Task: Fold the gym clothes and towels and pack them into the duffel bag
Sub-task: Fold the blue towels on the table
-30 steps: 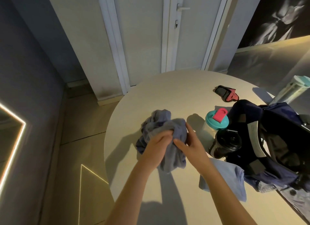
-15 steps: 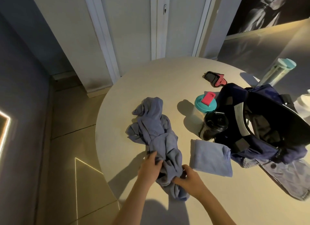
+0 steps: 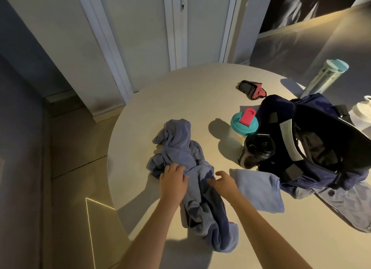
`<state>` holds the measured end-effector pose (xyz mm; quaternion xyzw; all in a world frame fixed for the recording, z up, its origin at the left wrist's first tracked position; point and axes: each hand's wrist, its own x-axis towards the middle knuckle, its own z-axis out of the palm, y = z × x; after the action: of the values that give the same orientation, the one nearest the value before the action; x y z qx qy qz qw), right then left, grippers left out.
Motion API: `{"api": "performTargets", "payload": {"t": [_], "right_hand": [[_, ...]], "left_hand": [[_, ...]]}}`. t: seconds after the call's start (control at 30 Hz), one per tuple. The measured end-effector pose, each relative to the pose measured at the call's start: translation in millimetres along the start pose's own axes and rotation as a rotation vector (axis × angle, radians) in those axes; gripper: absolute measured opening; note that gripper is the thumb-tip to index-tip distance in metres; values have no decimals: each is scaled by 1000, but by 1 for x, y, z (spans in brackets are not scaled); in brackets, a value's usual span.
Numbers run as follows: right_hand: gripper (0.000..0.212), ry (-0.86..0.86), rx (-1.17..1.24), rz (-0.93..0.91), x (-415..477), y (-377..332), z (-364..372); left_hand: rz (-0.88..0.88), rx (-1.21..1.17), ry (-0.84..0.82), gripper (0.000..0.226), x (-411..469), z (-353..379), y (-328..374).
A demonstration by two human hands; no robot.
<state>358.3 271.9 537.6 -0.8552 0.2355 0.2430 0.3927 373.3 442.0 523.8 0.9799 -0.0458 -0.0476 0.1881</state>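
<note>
L hand (image 3: 174,178) gripped crumpled blue-grey terry towel (image 3: 177,146) w/ curled fingers; R hand (image 3: 223,182) beside it, fingers loose, holding nothing.

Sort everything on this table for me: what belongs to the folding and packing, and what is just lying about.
For the job: crumpled towel, held by the left hand; folded cloth; duffel bag; buttoned shirt partly under the bag.

Lying about: teal-lidded shaker; black bottle; tall clear bottle; white bottle; black and pink item.
</note>
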Motion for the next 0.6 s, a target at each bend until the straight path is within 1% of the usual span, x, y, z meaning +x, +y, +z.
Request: {"api": "performTargets", "payload": {"t": [0.07, 0.13, 0.17, 0.23, 0.3, 0.37, 0.4, 0.43, 0.47, 0.5, 0.57, 0.6], "right_hand": [[37, 1, -22, 16, 5, -1, 7], [34, 15, 5, 45, 5, 4, 12], [35, 24, 8, 45, 4, 6, 14], [41, 39, 38, 7, 2, 8, 16], [45, 33, 95, -41, 0, 7, 15], [57, -8, 118, -52, -1, 5, 11], [64, -29, 154, -40, -2, 4, 8], [69, -51, 210, -26, -3, 3, 4], [70, -73, 267, -18, -4, 2, 0], [63, -93, 314, -19, -7, 2, -4], [31, -92, 377, -65, -14, 1, -15], [23, -68, 430, -89, -18, 1, -21]], "left_hand": [[46, 134, -65, 37, 6, 4, 3], [18, 178, -128, 42, 6, 11, 1], [1, 188, -154, 39, 5, 14, -1], [-2, 161, -180, 26, 4, 18, -4], [27, 11, -149, 11, 4, 14, -6], [89, -181, -157, 29, 2, 4, -5], [115, -277, -176, 31, 2, -2, -4], [132, -366, -197, 28, 1, -10, -2], [132, -446, -222, 24, 0, -17, 0], [135, -511, -244, 23, 0, -24, 2], [150, -568, -248, 25, -1, -37, 7], [144, -563, -232, 26, -2, -42, 9]]}}
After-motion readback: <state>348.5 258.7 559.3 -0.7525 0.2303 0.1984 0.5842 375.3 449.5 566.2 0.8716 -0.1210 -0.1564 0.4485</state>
